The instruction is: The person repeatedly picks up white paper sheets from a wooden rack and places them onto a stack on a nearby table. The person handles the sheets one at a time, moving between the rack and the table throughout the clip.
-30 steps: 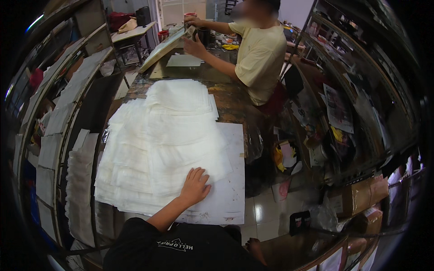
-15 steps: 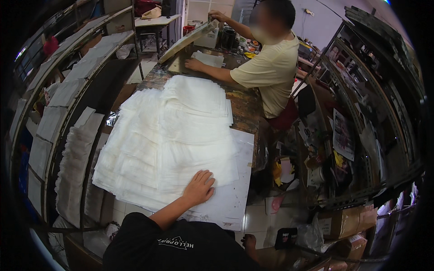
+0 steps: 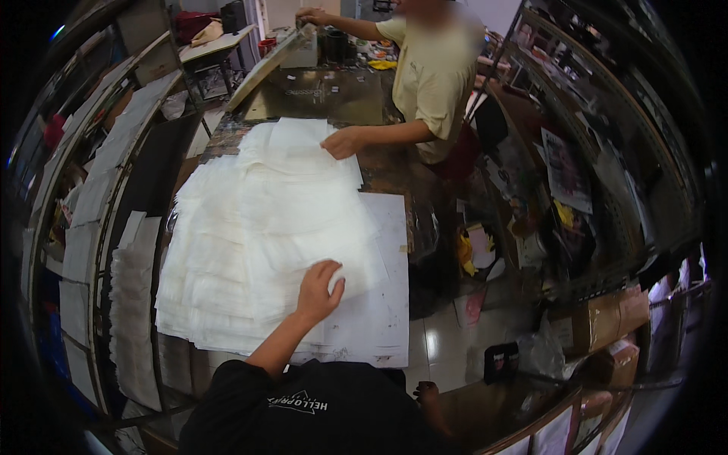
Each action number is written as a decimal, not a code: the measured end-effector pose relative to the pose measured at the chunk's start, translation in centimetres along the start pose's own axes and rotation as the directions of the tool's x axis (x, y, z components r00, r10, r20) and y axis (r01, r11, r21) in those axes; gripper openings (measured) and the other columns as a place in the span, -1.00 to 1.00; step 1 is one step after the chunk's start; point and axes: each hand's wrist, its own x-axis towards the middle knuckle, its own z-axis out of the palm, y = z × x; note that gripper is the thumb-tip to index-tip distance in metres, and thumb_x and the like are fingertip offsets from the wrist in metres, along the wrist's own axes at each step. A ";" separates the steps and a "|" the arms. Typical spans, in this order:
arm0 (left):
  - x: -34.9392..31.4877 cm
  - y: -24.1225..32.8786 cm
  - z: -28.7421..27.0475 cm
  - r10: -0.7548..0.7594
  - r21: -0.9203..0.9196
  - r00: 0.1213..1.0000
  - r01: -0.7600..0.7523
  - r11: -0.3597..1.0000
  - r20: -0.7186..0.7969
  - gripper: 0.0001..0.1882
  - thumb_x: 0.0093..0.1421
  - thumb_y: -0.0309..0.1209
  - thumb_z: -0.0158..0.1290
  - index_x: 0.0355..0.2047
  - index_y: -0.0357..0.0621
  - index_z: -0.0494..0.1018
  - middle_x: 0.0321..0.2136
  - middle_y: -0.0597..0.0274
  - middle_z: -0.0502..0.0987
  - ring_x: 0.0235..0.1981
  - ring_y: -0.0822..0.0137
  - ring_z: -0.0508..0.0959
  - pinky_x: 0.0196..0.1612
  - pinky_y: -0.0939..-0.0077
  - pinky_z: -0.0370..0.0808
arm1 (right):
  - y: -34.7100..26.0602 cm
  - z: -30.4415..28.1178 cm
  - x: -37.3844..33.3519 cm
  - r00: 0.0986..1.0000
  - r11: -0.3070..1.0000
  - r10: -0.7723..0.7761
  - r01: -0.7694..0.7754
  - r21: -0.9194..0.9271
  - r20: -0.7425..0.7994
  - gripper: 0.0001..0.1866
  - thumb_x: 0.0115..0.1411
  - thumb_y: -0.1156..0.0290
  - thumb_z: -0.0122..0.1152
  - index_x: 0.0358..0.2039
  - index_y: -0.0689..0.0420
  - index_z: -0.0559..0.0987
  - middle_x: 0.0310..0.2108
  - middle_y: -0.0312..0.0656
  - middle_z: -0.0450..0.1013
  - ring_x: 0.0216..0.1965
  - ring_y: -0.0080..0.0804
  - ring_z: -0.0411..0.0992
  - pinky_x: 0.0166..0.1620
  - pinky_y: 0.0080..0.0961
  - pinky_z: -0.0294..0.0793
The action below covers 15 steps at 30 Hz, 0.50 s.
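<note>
My left hand point(image 3: 320, 290) rests on the near right part of a wide spread of overlapping thin white sheets point(image 3: 220, 235), palm down. Its fingers are spread and the thumb points right. My right hand point(image 3: 427, 392) hangs low at my right side; its fingers look partly curled, but it is too dark to make out. At the far end of the sheets, a co-worker's hand point(image 3: 343, 142) touches the top right corner. The co-worker's other hand point(image 3: 311, 15) grips the upper end of a tilted flat frame point(image 3: 269, 70), raised above a dark, shiny board point(image 3: 318, 95).
The sheets lie on a pale board point(image 3: 387, 303) on a stained table. Racks with sheets on their shelves point(image 3: 80, 258) line the left. Another metal rack point(image 3: 599, 152) stands at right. Cardboard boxes point(image 3: 607, 318) sit low right. A side table point(image 3: 216, 44) is at far left.
The co-worker's lower hand has moved from under the raised frame to the far end of the sheets. The white sheet has left the board there. My left hand's fingers have spread more.
</note>
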 end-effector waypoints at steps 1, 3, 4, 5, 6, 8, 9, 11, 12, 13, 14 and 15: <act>1.2 0.1 -0.1 0.006 0.027 0.999 -0.005 1.000 -0.047 -0.68 0.08 -0.46 0.18 -0.13 -0.22 0.49 -0.15 0.04 0.50 -0.13 0.03 0.49 -0.08 0.21 0.42 | 0.6 -0.2 -0.5 1.000 1.000 0.004 -0.004 0.005 -0.004 -0.62 0.26 0.25 0.14 -0.06 0.27 0.42 -0.37 -0.13 0.49 -0.45 -0.32 0.57 -0.54 -0.46 0.42; 3.6 0.2 -0.5 0.088 0.118 0.992 -0.077 0.990 -0.089 -0.66 0.06 -0.46 0.19 -0.12 -0.21 0.48 -0.18 0.07 0.49 -0.16 0.06 0.48 -0.12 0.21 0.41 | 2.2 -0.3 -1.3 0.999 0.998 0.042 -0.040 0.054 -0.032 -0.61 0.27 0.25 0.13 -0.04 0.28 0.41 -0.37 -0.13 0.49 -0.46 -0.32 0.56 -0.53 -0.46 0.42; 4.7 0.2 -0.6 0.131 0.167 0.985 -0.111 0.980 -0.112 -0.65 0.05 -0.47 0.20 -0.11 -0.20 0.48 -0.19 0.09 0.48 -0.17 0.08 0.48 -0.15 0.22 0.40 | 2.8 -0.3 -1.5 0.997 0.996 0.057 -0.053 0.076 -0.043 -0.61 0.27 0.25 0.13 -0.03 0.28 0.41 -0.37 -0.13 0.49 -0.46 -0.33 0.56 -0.53 -0.46 0.42; 5.7 0.1 -0.7 0.160 0.215 0.982 -0.135 0.967 -0.102 -0.64 0.03 -0.47 0.21 -0.12 -0.19 0.47 -0.20 0.11 0.47 -0.18 0.10 0.47 -0.15 0.23 0.39 | 3.5 -0.4 -1.7 0.999 0.996 0.037 -0.034 0.077 -0.034 -0.61 0.26 0.26 0.13 -0.03 0.29 0.41 -0.37 -0.12 0.49 -0.47 -0.33 0.55 -0.52 -0.46 0.43; 6.6 0.0 -0.8 0.188 0.265 0.978 -0.158 0.951 -0.093 -0.63 0.01 -0.47 0.22 -0.12 -0.18 0.47 -0.20 0.12 0.47 -0.18 0.13 0.46 -0.16 0.24 0.38 | 4.1 -0.5 -1.8 1.000 0.997 0.015 -0.013 0.077 -0.024 -0.61 0.26 0.26 0.13 -0.03 0.30 0.42 -0.38 -0.12 0.48 -0.47 -0.33 0.55 -0.52 -0.46 0.43; 7.4 -0.2 -1.0 0.210 0.364 0.977 -0.183 0.913 -0.037 -0.61 -0.02 -0.47 0.23 -0.13 -0.15 0.45 -0.20 0.15 0.45 -0.17 0.15 0.45 -0.16 0.26 0.36 | 5.0 -0.6 -1.9 1.000 0.995 -0.003 0.002 0.102 0.002 -0.60 0.25 0.28 0.13 -0.03 0.31 0.42 -0.37 -0.12 0.48 -0.47 -0.32 0.55 -0.51 -0.45 0.43; 7.6 -0.3 -1.0 0.204 0.410 0.979 -0.190 0.892 0.008 -0.60 -0.03 -0.46 0.24 -0.14 -0.14 0.45 -0.19 0.16 0.44 -0.16 0.16 0.44 -0.16 0.26 0.35 | 6.0 -0.6 -1.1 1.000 0.992 0.000 -0.002 0.130 0.013 -0.60 0.24 0.28 0.14 -0.03 0.31 0.43 -0.37 -0.11 0.49 -0.47 -0.32 0.55 -0.51 -0.45 0.43; 7.6 -1.4 -0.6 0.189 0.489 0.977 -0.211 0.846 0.096 -0.59 -0.05 -0.42 0.25 -0.15 -0.12 0.44 -0.16 0.16 0.44 -0.13 0.16 0.43 -0.13 0.26 0.34 | 7.0 -0.3 -1.1 1.000 0.986 0.013 -0.013 0.169 0.001 -0.60 0.23 0.29 0.15 -0.03 0.32 0.44 -0.37 -0.09 0.49 -0.47 -0.31 0.55 -0.51 -0.44 0.44; 7.5 -2.4 -0.3 0.164 0.517 0.980 -0.197 0.833 0.109 -0.59 -0.05 -0.42 0.25 -0.15 -0.12 0.44 -0.16 0.16 0.44 -0.13 0.16 0.43 -0.12 0.25 0.35 | 6.8 -0.1 -1.5 0.999 0.983 0.027 -0.022 0.183 -0.027 -0.60 0.22 0.29 0.15 -0.04 0.33 0.44 -0.36 -0.08 0.50 -0.47 -0.31 0.55 -0.52 -0.44 0.44; 7.6 -3.4 -0.1 0.140 0.548 0.983 -0.184 0.816 0.121 -0.59 -0.06 -0.41 0.26 -0.15 -0.13 0.44 -0.17 0.16 0.44 -0.12 0.16 0.44 -0.12 0.25 0.35 | 6.5 0.1 -1.7 0.998 0.980 0.041 -0.029 0.197 -0.053 -0.59 0.22 0.29 0.15 -0.04 0.33 0.44 -0.36 -0.07 0.50 -0.47 -0.30 0.55 -0.52 -0.44 0.44; 7.6 -4.5 0.0 0.116 0.578 0.984 -0.172 0.798 0.133 -0.58 -0.06 -0.40 0.26 -0.15 -0.13 0.44 -0.17 0.16 0.44 -0.12 0.16 0.44 -0.11 0.24 0.36 | 6.1 0.3 -2.0 0.997 0.986 0.045 -0.034 0.165 -0.060 -0.59 0.21 0.28 0.16 -0.04 0.33 0.44 -0.36 -0.07 0.50 -0.47 -0.30 0.56 -0.52 -0.44 0.45; 7.9 -5.9 0.5 0.077 0.611 0.986 -0.154 0.777 0.150 -0.70 0.01 -0.37 0.20 -0.22 -0.13 0.47 -0.19 0.15 0.48 -0.11 0.17 0.46 -0.11 0.23 0.39 | 5.8 0.3 -2.1 0.996 0.990 0.050 -0.040 0.136 -0.070 -0.58 0.21 0.28 0.16 -0.04 0.33 0.44 -0.36 -0.06 0.51 -0.48 -0.30 0.56 -0.52 -0.43 0.45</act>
